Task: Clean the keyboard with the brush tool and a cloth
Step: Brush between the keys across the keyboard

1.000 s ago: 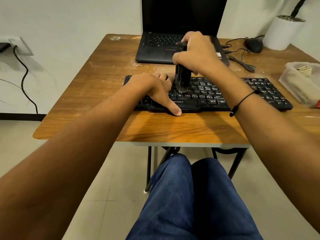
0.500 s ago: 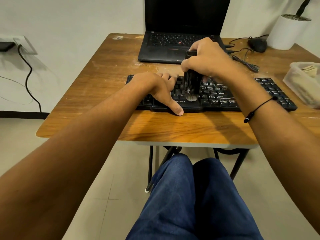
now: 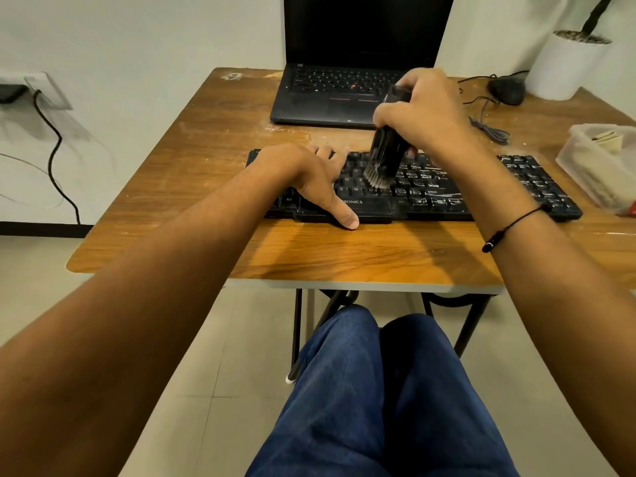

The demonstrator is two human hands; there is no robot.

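A: What had changed on the keyboard (image 3: 481, 187) in that last second?

B: We had moved the brush (image 3: 385, 156) to the right along the keys. One second before, its bristles stood close beside our left hand (image 3: 306, 177); at this moment they were near the keyboard's middle, a little apart from that hand.

A: So what did it mean for the task?

B: We judged the brushing was advancing across the rows. The right part of the keyboard was probably not reached yet, and we saw no cloth in use.

A: How were our hands?

B: Our right hand (image 3: 423, 111) was clenched around the brush handle, above the keyboard's far edge, with the brush tilted and bristles down on the keys. Our left hand lay flat on the keyboard's left part, grasping nothing, thumb over the near edge.
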